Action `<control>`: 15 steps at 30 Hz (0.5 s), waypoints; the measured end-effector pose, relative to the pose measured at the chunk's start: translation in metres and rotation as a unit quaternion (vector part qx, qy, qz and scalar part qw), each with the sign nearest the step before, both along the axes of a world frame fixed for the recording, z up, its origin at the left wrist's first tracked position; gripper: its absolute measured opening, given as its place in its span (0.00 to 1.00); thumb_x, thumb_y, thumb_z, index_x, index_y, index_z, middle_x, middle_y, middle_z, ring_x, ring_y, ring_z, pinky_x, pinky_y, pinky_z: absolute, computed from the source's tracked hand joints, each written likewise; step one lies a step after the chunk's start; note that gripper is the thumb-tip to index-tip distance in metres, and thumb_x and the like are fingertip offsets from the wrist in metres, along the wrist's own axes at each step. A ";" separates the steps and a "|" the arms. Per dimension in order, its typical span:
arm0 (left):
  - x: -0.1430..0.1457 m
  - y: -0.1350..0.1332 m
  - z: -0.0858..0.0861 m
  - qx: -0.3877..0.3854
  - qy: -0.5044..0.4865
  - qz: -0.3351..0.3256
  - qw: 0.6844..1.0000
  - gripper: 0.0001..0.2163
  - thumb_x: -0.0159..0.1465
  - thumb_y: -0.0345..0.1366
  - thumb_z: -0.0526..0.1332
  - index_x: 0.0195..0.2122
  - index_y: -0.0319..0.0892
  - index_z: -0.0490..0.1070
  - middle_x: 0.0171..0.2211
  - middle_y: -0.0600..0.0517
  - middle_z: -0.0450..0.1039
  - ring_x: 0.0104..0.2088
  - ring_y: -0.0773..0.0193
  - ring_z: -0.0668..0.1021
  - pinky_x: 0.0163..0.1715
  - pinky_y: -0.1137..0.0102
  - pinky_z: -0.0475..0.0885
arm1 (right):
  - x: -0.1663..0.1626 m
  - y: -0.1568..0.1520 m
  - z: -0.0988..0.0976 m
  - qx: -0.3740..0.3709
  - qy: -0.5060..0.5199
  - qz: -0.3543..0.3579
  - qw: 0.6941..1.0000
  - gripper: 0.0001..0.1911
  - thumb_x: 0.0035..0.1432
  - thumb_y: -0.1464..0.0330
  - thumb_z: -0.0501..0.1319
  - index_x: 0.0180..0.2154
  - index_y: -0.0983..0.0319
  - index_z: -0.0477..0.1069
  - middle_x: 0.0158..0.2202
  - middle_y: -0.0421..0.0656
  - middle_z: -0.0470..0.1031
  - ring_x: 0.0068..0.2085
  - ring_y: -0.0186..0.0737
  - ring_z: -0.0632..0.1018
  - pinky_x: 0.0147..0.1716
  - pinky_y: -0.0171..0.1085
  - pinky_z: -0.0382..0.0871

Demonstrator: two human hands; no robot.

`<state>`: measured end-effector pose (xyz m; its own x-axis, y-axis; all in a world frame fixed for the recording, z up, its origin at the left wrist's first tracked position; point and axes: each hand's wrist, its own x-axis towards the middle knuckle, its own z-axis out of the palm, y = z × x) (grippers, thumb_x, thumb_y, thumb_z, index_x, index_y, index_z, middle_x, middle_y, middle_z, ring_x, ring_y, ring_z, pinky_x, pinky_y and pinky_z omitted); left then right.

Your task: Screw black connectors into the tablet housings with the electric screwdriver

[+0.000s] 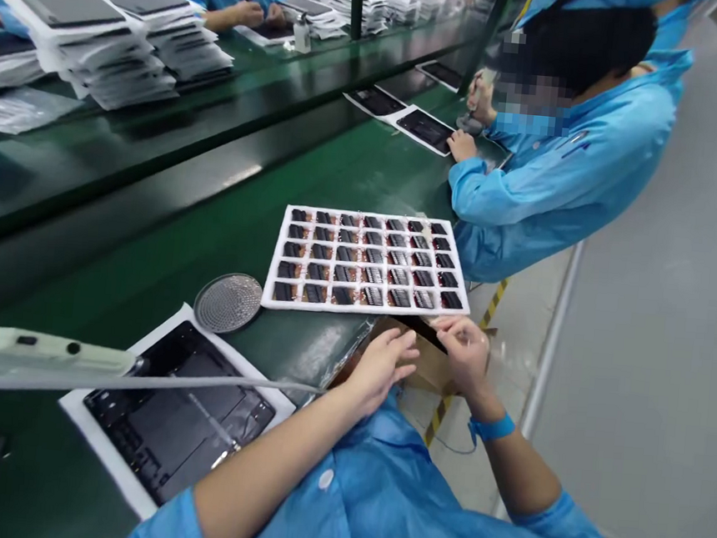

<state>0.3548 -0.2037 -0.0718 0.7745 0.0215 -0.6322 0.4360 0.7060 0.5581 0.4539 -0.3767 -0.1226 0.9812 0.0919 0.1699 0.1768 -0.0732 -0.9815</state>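
Observation:
My left hand [384,367] is open, its fingers loosely apart, above an open cardboard box [435,364] at the table's edge. My right hand [465,355] is closed in a pinch by the near right corner of a white tray [364,310]. What its fingers hold, if anything, I cannot make out; a blurred, clear film-like patch shows beside it. Small black parts with reddish wires fill the tray's compartments. Left of my left forearm, a black device casing [176,412] lies on white paper, with a thin strip across it.
A round clear ridged dish [228,302] touches the tray's left side. A pale powered hand tool [37,351] and grey cable cross the left foreground. A co-worker in blue [568,170] works at the right. Stacks of dark panels and paper [101,54] stand on the back shelf.

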 end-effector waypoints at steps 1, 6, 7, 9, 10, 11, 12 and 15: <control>0.009 -0.006 -0.001 -0.037 0.007 0.024 0.999 0.29 0.54 0.52 0.88 0.48 0.43 0.81 0.55 0.39 0.83 0.51 0.53 0.86 0.47 0.64 0.82 | -0.011 -0.004 0.000 0.001 0.004 0.008 1.000 0.15 0.55 0.64 0.76 0.24 0.55 0.72 0.35 0.43 0.86 0.44 0.49 0.88 0.51 0.50 0.84; 0.037 -0.017 -0.007 -0.085 0.058 0.151 0.983 0.21 0.57 0.45 0.88 0.40 0.43 0.80 0.40 0.49 0.83 0.39 0.62 0.82 0.42 0.67 0.78 | -0.059 -0.024 -0.019 0.046 0.075 0.061 0.994 0.15 0.52 0.64 0.81 0.24 0.55 0.77 0.36 0.46 0.88 0.44 0.50 0.88 0.51 0.50 0.86; 0.038 -0.019 -0.009 -0.079 0.069 0.171 0.980 0.18 0.59 0.42 0.86 0.40 0.42 0.80 0.40 0.49 0.84 0.38 0.63 0.82 0.43 0.67 0.78 | -0.063 -0.025 -0.027 0.070 0.104 0.066 0.990 0.15 0.52 0.64 0.81 0.24 0.55 0.77 0.36 0.45 0.87 0.42 0.49 0.88 0.47 0.48 0.86; 0.036 -0.023 -0.010 -0.072 0.084 0.189 0.976 0.13 0.65 0.38 0.83 0.41 0.41 0.81 0.41 0.48 0.85 0.39 0.62 0.83 0.47 0.65 0.79 | -0.063 -0.024 -0.046 0.131 0.168 0.072 0.974 0.17 0.53 0.62 0.80 0.24 0.56 0.74 0.31 0.42 0.85 0.34 0.43 0.86 0.36 0.42 0.84; 0.033 -0.025 -0.010 -0.070 0.090 0.191 0.975 0.11 0.67 0.37 0.81 0.43 0.41 0.82 0.42 0.47 0.86 0.39 0.61 0.84 0.49 0.64 0.80 | -0.059 -0.021 -0.057 0.163 0.198 0.074 0.964 0.17 0.52 0.61 0.80 0.25 0.56 0.74 0.27 0.39 0.82 0.29 0.40 0.83 0.31 0.39 0.80; 0.029 -0.028 -0.009 -0.068 0.096 0.193 0.974 0.09 0.69 0.36 0.79 0.44 0.40 0.82 0.43 0.47 0.86 0.40 0.61 0.84 0.51 0.62 0.80 | -0.052 -0.016 -0.067 0.194 0.225 0.075 0.952 0.17 0.52 0.59 0.80 0.26 0.56 0.74 0.25 0.37 0.80 0.26 0.38 0.79 0.28 0.38 0.78; 0.025 -0.031 -0.008 -0.067 0.101 0.195 0.973 0.07 0.71 0.34 0.77 0.45 0.40 0.83 0.43 0.46 0.87 0.40 0.60 0.85 0.52 0.61 0.81 | -0.043 -0.010 -0.076 0.222 0.246 0.074 0.941 0.17 0.52 0.57 0.80 0.28 0.55 0.75 0.25 0.36 0.79 0.26 0.37 0.78 0.28 0.38 0.77; 0.016 -0.038 -0.003 -0.072 0.110 0.201 0.971 0.04 0.74 0.31 0.74 0.47 0.40 0.83 0.43 0.45 0.87 0.41 0.60 0.86 0.55 0.59 0.82 | -0.013 0.002 -0.093 0.286 0.290 0.069 0.911 0.19 0.63 0.47 0.76 0.40 0.55 0.82 0.39 0.41 0.87 0.39 0.41 0.85 0.43 0.43 0.86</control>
